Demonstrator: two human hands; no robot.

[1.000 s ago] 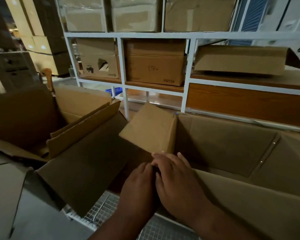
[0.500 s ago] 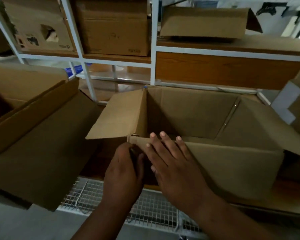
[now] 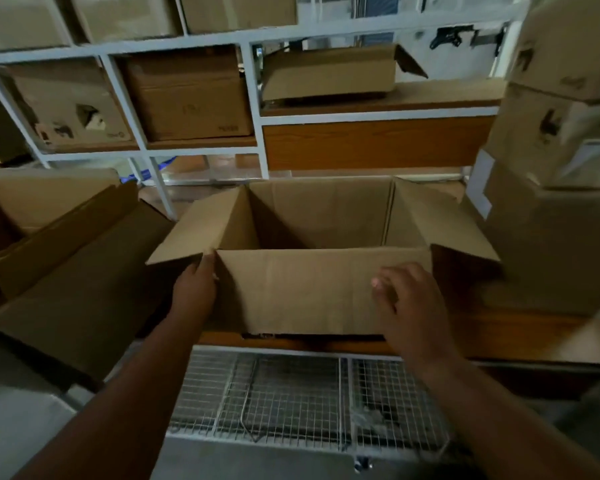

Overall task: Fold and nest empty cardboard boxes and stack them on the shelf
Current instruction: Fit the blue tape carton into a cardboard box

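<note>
Standing open on wooden ledge (image 3: 499, 336): cardboard box (image 3: 321, 216), all four flaps splayed, cavity empty. Left hand (image 3: 194, 289) grips near-left corner, fingers tucked behind flap junction. Right hand (image 3: 407, 299) hovers over front flap (image 3: 305, 289), fingers loosely curled, grasping nothing (contact unclear). Progress: early; box neither folded nor nested. Boxes already on white shelf (image 3: 257, 109). Remaining: fold, nest, stack.

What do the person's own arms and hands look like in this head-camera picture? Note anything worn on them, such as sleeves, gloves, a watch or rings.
Both forearms are bare as far as the picture shows: no sleeve reaches into view. The left hand and the right hand wear no gloves. No watch, band or ring shows on either wrist or on the visible fingers, though the light is dim and the picture slightly blurred.
</note>
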